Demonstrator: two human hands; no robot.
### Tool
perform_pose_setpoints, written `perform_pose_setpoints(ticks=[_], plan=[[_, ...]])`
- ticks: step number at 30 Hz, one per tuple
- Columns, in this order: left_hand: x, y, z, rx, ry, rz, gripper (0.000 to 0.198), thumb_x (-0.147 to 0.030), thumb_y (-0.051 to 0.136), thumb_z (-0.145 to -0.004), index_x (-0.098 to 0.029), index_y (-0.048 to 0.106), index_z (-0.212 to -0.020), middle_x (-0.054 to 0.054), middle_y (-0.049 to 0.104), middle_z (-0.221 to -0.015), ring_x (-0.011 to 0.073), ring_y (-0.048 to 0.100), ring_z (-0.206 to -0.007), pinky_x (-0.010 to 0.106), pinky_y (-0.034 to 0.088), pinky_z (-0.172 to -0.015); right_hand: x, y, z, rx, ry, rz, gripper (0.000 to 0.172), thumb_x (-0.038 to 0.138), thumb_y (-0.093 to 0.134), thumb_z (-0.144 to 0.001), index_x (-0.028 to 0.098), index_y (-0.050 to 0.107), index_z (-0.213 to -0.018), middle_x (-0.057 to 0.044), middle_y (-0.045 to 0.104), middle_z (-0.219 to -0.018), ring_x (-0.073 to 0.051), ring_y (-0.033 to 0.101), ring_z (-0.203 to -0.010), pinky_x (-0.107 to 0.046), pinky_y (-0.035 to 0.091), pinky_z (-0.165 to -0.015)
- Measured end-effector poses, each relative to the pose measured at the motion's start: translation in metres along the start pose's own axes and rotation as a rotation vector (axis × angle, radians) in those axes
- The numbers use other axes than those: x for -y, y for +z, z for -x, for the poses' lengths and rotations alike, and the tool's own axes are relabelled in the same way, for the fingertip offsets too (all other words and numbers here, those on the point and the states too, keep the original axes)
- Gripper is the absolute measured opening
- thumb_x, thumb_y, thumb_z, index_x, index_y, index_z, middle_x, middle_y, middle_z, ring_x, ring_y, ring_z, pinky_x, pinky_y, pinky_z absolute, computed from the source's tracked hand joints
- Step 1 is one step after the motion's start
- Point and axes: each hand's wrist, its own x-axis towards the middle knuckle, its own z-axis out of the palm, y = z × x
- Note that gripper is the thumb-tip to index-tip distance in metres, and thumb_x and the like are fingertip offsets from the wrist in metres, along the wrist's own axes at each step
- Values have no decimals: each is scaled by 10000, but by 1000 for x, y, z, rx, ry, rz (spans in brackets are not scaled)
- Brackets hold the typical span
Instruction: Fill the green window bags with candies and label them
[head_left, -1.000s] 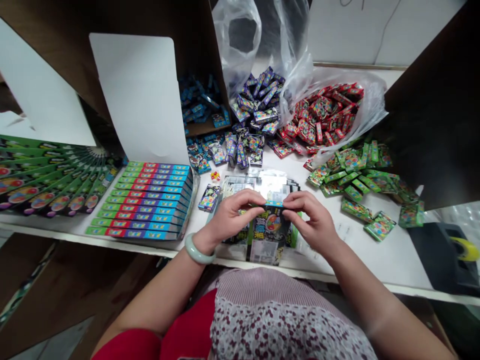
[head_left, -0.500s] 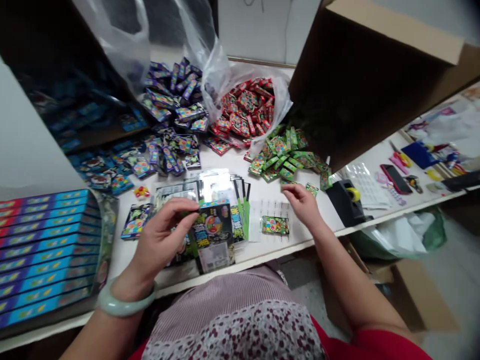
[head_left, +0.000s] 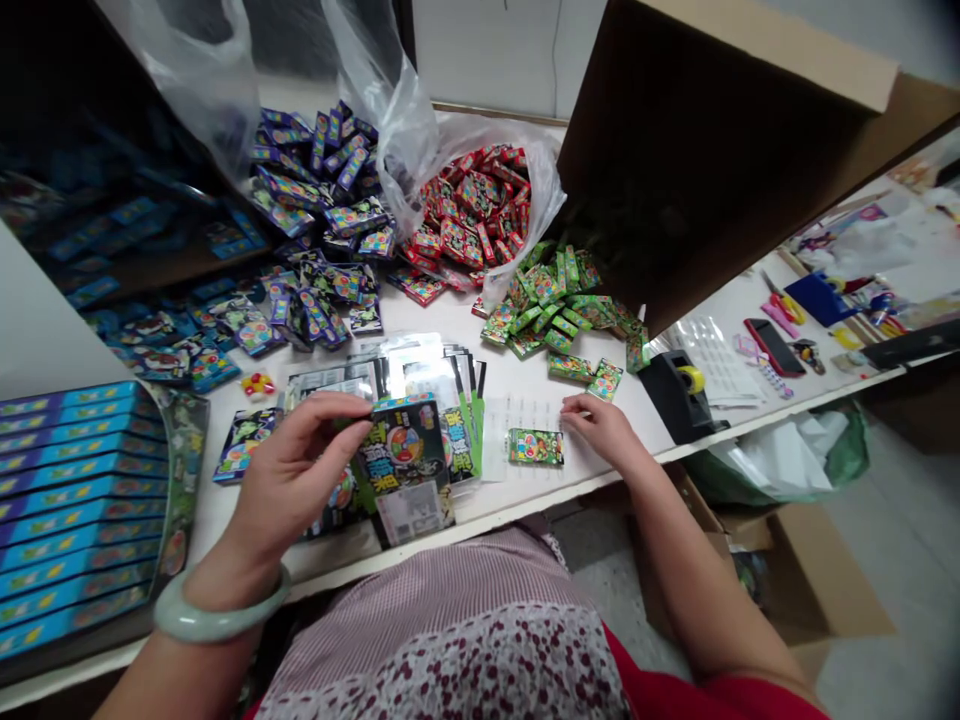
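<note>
My left hand [head_left: 289, 480], with a pale green bangle at the wrist, pinches the upper left corner of a black printed pack [head_left: 405, 450]. The pack has a blue top edge and stands tilted over other packs at the table's front. My right hand [head_left: 604, 430] has its thumb and fingertips together at the right edge of a clear sticker sheet [head_left: 499, 425]; whatever is between them is too small to make out. One small green box [head_left: 536, 447] lies on that sheet. Behind the held pack, flat black-and-green printed packs [head_left: 469, 420] lie fanned out.
Piles of purple boxes [head_left: 352, 215], red boxes [head_left: 476, 200] in a plastic bag and green boxes [head_left: 551, 290] line the back. Stacked packs [head_left: 75, 510] stand left. A black tape dispenser [head_left: 679, 400] and a large open carton [head_left: 675, 150] are at right.
My right hand has moved from beside the green boxes down towards me, to the sticker sheet's edge. My left hand still holds the black pack. The whole view has shifted slightly.
</note>
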Motion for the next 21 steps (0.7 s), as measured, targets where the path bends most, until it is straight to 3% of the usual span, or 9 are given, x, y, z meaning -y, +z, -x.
perform_pose_setpoints(ticks=[3,6,9,12,14,17,21], plan=[[2,1,1,9,-9,14,173,-158,624,-851,-275,644,-977,-21,642,-967,155,594,-931,305,510,-831,6,-19,8,-50,-7,-99,233,423,635,-768,192,662,-761,-106,662,-1036,-229,608,-996,-325,498,-722],[2,4,2,6,-8,25,133,-178,616,-861,-248,626,-973,-2,627,-968,153,591,-921,278,505,-797,41,-31,8,-29,-36,-264,261,451,677,-763,191,659,-781,-65,667,-864,-204,618,-846,-332,491,-719],[-3,8,4,-13,9,30,97,-196,617,-858,-218,600,-951,19,613,-938,159,588,-911,277,491,-790,106,-24,0,198,-217,-400,183,383,673,-813,200,669,-823,-34,669,-808,-171,610,-776,-316,485,-735],[-9,10,5,-21,7,36,78,-203,614,-857,-209,580,-928,25,598,-909,158,580,-892,282,482,-779,172,-4,-12,414,-417,-419,112,307,646,-840,202,669,-808,-22,674,-787,-154,603,-745,-301,477,-718],[-11,9,5,-7,-11,44,66,-202,601,-866,-208,576,-927,28,589,-906,158,576,-883,287,476,-772,203,12,-22,498,-469,-406,94,282,638,-833,201,664,-793,-12,671,-754,-144,592,-710,-290,469,-679],[-12,8,7,9,-32,65,59,-198,574,-877,-207,577,-935,36,584,-911,165,572,-877,302,469,-772,220,33,-39,601,-439,-388,100,289,650,-798,202,650,-750,9,639,-677,-124,560,-629,-265,448,-592],[-11,8,6,7,-33,105,61,-194,534,-886,-208,578,-927,38,583,-902,174,566,-878,331,458,-796,216,48,-51,675,-356,-382,116,307,667,-759,198,643,-731,20,627,-639,-107,533,-576,-250,429,-540]])
